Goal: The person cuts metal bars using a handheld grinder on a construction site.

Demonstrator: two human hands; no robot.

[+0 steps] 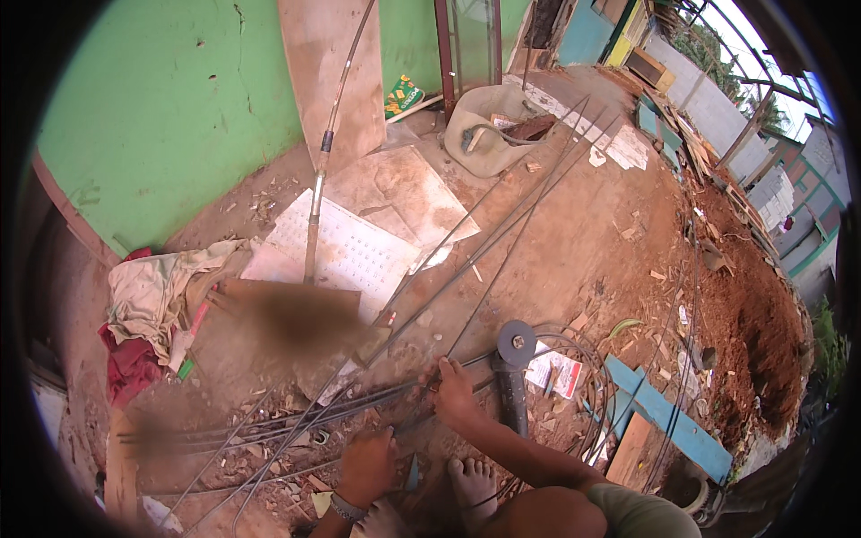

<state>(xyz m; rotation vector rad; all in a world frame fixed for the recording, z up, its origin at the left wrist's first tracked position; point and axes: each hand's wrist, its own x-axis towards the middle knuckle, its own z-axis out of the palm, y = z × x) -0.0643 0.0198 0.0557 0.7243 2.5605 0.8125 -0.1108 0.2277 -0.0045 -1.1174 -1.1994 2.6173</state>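
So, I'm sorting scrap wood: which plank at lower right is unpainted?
The short brown plank, left of the long blue plank: bare wood, not blue.

Rods [475, 259] between cloths [160, 300] at left, planks [668, 420] at right.

A fisheye camera on a person's head looks down and forward over the nearby left hand [366, 468] and right hand [456, 394], across dirt ground [574, 251] (straight edges bend toward the rim), to a green wall [170, 108] at upper left.
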